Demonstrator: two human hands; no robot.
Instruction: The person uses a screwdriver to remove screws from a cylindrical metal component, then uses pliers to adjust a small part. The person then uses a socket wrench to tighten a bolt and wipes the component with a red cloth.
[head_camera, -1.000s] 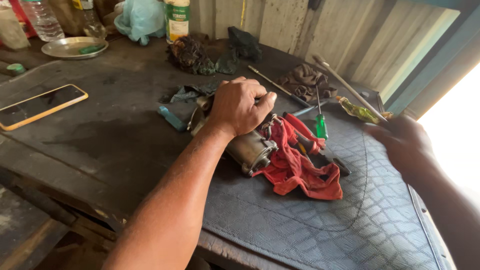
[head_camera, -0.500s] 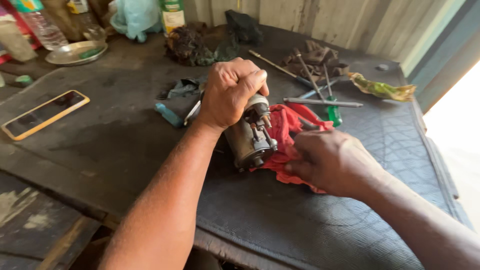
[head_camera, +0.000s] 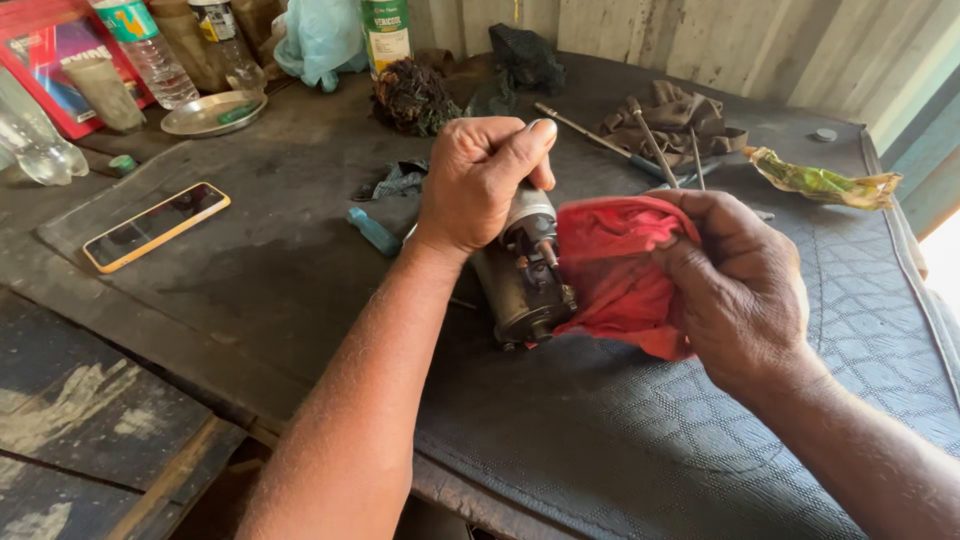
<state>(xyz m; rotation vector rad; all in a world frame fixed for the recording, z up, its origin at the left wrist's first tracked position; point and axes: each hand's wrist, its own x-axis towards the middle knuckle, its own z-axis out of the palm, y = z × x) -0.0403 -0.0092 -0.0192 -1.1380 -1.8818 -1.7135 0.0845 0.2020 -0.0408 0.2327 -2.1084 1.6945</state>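
Change since earlier: our right hand (head_camera: 735, 290) has lifted the red rag (head_camera: 615, 270) off the mat and bunched it against the motor; half a second ago the rag still lay flat under our palm.
Left hand: our left hand (head_camera: 480, 180) clenches around the upper end of the starter motor (head_camera: 520, 275), thumb pressed along the top, tilting it up.
Right hand: fingers curled tight, grasping the red rag, which touches the motor's right side.
Motor's place: lower end resting on the dark quilted mat (head_camera: 700, 450), between our two hands, near the middle of the workbench (head_camera: 250, 290).
In the way: the rag hides the motor's right flank; our left fingers cover its top.
Behind the hands: long screwdrivers (head_camera: 640, 140) lie beside a brown cloth (head_camera: 680, 115); a crumpled green wrapper (head_camera: 820, 182) sits farther right.
Left of the motor: a blue tool handle (head_camera: 375, 232) just beside our wrist, a phone (head_camera: 155, 226) well apart.
Far edge: a metal dish (head_camera: 210, 113), plastic bottles (head_camera: 150, 55), a green can (head_camera: 385, 35) and a dark tangled clump (head_camera: 410, 95).
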